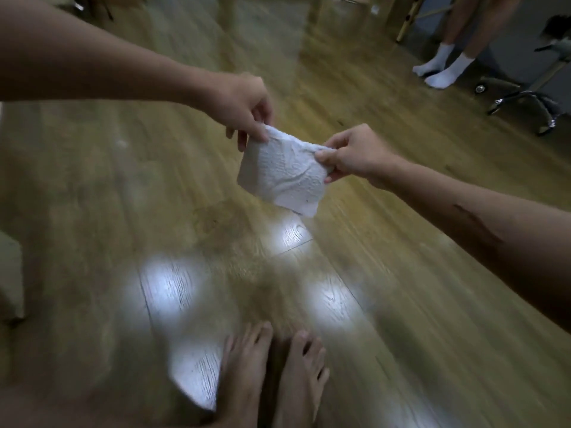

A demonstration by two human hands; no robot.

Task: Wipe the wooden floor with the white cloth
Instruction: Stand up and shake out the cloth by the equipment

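A small white cloth (282, 174), folded and textured, hangs in the air above the wooden floor (123, 180). My left hand (244, 106) pinches its upper left corner between thumb and fingers. My right hand (352, 152) pinches its upper right edge. The cloth is stretched between both hands and does not touch the floor. A darker smudged patch of floor (216, 220) lies just below the cloth.
My bare feet (272, 375) stand at the bottom centre. Another person's legs in white socks (438, 69) stand at the back right beside an office chair base (522, 103). Table legs (228, 10) rise at the back. A pale box edge (9, 273) is at the left.
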